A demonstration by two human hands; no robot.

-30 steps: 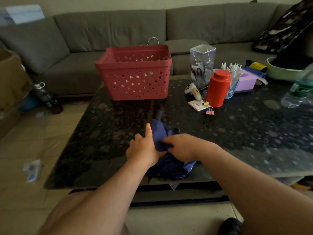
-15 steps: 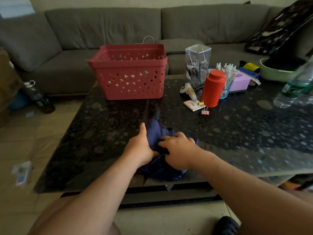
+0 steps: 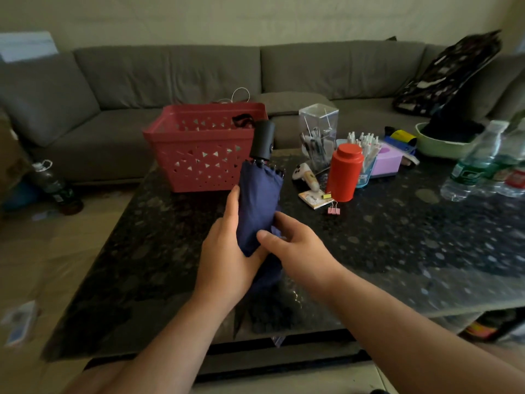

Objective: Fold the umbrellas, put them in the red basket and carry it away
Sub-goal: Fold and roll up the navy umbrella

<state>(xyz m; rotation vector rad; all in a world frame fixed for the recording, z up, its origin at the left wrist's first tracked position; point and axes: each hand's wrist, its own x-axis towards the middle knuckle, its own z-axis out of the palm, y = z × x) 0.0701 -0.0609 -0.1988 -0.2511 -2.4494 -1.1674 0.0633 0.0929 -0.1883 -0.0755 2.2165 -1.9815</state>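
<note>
Both hands are gripping a collapsed navy-blue fabric umbrella (image 3: 260,206) and holding it nearly upright above the dark speckled stone counter (image 3: 397,245). The left hand (image 3: 227,251) is wrapping around the left side of the folded canopy, thumb lying along the cloth and pointing up. The right hand (image 3: 292,243) is closing on the lower right of the same bundle, its thumb pressing across the front of the fabric. The umbrella's black cylindrical handle (image 3: 263,143) is pointing up and away from the person, and in this view it is overlapping the near right corner of the red plastic basket with triangular cut-outs (image 3: 199,155); whether it is touching the basket cannot be told. The canopy's loose lower end is hanging down behind the palms towards the counter edge.

The red basket is sitting on the far left part of the counter, in front of a grey fabric sofa (image 3: 170,78), with something dark lying inside near its back right corner. To the right of the umbrella, an orange-red cylindrical canister with a lid (image 3: 344,172) is standing on the counter, with a small pink binder clip (image 3: 333,209) lying just in front of it. A clear plastic box holding pens (image 3: 318,132) is standing behind the canister. Clear plastic water bottles (image 3: 480,163) are lying at the far right.
</note>
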